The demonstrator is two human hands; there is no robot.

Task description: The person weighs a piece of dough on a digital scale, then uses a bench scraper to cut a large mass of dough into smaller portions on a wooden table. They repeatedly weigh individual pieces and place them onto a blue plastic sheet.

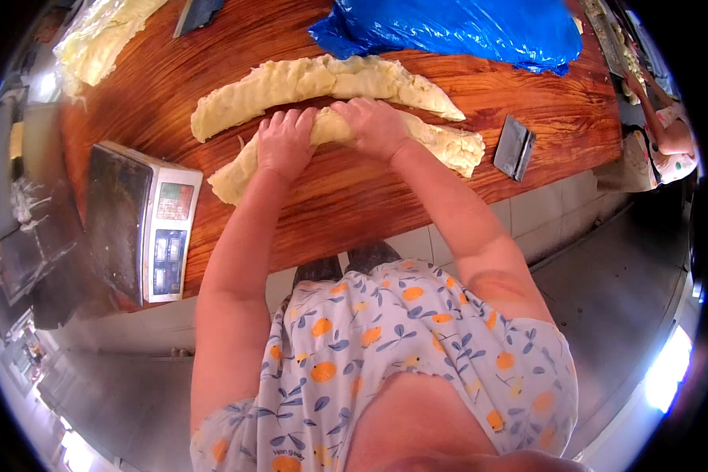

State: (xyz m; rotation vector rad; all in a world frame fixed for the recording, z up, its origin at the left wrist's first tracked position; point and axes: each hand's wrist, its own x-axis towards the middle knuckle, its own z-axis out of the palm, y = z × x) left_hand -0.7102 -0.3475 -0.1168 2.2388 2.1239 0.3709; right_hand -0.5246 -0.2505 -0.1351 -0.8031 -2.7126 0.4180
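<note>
Two long pale-yellow dough logs lie side by side across the wooden table. Over the nearer dough log (448,145) both my hands are bent, close together near its middle. My left hand (287,143) presses on it with the fingers curled over its far side. Just to the right, my right hand (372,128) grips the same log, its fingers wrapped over the top. The farther dough log (315,82) lies just beyond my fingertips, untouched as far as I can see. To the right of the near log's end rests a dark flat dough scraper (515,147).
A digital scale (145,224) stands at the table's left edge. Blue plastic sheeting (456,31) covers something at the far right. Dough under clear plastic (106,39) is at the far left, near another dark scraper (198,16). Another person (669,141) is at the right.
</note>
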